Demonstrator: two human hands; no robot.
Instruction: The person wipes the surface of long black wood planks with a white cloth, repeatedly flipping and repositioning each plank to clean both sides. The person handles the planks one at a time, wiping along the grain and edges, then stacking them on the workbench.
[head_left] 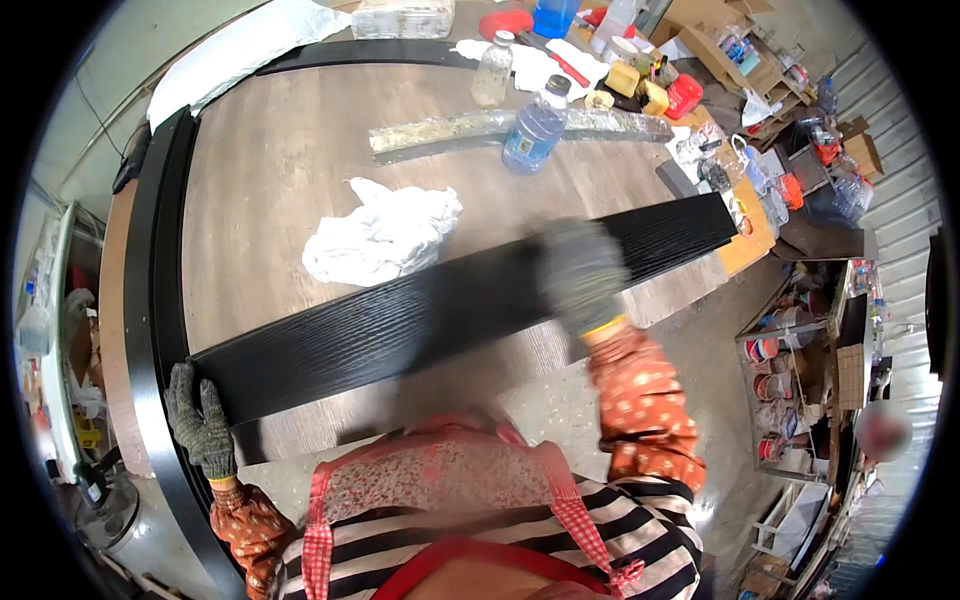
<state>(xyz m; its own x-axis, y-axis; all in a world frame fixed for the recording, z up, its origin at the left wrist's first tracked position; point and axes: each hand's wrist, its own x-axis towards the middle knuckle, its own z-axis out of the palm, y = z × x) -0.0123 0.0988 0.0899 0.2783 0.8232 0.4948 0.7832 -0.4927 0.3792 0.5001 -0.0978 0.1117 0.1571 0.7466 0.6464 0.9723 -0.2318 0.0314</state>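
Observation:
A long black wood-grain plank (400,320) lies slantwise across the brown tabletop (270,160), from lower left to upper right. My left hand (200,420), in a grey knit glove, grips the plank's near left end. My right hand (583,275), also gloved and blurred, rests flat on top of the plank right of its middle. A crumpled white cloth (385,232) lies on the table just beyond the plank.
A blue-tinted plastic bottle (535,128) and a clear bottle (492,72) stand near a long wrapped strip (450,130). Black trim (155,250) edges the table's left side. Cluttered boxes and shelves (800,330) fill the right.

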